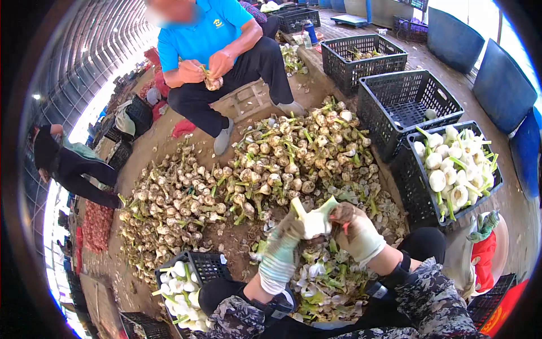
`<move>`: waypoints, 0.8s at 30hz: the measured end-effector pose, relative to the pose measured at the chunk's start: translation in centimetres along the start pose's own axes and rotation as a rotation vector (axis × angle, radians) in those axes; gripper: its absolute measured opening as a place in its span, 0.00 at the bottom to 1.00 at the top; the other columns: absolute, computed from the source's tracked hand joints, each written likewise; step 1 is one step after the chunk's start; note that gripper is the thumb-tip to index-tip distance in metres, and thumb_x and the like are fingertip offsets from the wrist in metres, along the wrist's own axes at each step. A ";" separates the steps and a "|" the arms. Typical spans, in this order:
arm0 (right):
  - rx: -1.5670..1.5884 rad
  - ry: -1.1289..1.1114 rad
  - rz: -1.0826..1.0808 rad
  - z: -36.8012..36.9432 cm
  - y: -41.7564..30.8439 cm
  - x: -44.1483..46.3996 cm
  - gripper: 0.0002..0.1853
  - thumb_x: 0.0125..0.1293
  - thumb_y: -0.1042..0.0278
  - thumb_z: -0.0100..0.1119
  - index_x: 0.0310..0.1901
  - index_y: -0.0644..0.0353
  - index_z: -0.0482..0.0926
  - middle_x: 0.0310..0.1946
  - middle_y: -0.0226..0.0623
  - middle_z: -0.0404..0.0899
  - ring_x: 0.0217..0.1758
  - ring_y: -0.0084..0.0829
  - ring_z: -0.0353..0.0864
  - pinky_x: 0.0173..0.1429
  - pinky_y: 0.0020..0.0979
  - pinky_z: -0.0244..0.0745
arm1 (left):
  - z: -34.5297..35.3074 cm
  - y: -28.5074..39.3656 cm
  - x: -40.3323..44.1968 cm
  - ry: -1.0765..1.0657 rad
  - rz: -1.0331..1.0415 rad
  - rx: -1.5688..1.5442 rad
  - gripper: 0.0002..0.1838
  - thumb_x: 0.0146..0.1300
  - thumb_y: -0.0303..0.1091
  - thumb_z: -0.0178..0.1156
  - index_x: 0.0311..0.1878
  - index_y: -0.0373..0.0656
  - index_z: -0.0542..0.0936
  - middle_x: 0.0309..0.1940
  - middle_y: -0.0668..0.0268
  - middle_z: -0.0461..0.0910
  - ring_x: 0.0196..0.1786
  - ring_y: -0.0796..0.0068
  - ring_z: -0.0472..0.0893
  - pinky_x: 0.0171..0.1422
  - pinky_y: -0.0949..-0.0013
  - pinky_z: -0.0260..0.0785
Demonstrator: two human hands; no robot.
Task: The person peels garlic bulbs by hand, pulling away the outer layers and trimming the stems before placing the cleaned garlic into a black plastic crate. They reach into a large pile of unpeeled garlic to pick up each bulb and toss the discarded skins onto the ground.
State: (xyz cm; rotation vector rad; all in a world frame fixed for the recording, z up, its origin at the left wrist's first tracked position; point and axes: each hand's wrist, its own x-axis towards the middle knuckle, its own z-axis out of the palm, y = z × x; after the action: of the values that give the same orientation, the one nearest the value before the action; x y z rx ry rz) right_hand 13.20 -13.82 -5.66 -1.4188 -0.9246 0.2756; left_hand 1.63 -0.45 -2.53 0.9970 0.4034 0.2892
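Observation:
Both my hands wear dirty whitish work gloves and meet at a garlic bulb (316, 223) in front of me. My left hand (281, 251) grips the bulb from the left, near its green-white stem. On the other side, the closed fingers of my right hand (359, 234) pull at a strip of its outer skin. A small red bit shows at the right fingers; I cannot make out what it is. Below lie peeled skins and leaf scraps (324, 277). Beyond my hands spreads a large heap of unpeeled garlic (293, 152).
A black crate (412, 186) of cleaned white garlic stands right, beside another black crate (375, 121). More white bulbs fill a crate (212, 268) at lower left. Opposite sits a person in a blue shirt (206, 37), handling garlic. Blue tubs (502, 79) line the right side.

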 end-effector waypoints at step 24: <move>0.465 -0.356 0.443 -0.8 0.1 1.3 0.28 0.64 0.51 0.57 0.50 0.74 0.70 0.41 0.41 0.79 0.42 0.21 0.76 0.43 0.25 0.73 | -0.4 2.7 -0.7 -0.253 0.348 0.906 0.42 0.36 0.20 0.71 0.62 0.37 0.68 0.54 0.58 0.72 0.55 0.65 0.74 0.61 0.66 0.67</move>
State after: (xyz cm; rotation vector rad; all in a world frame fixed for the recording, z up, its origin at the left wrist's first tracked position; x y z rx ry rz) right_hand 14.62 -13.55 -5.15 -1.1388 -0.7512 1.0349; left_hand 0.74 0.91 -0.31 1.9787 0.1091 0.2889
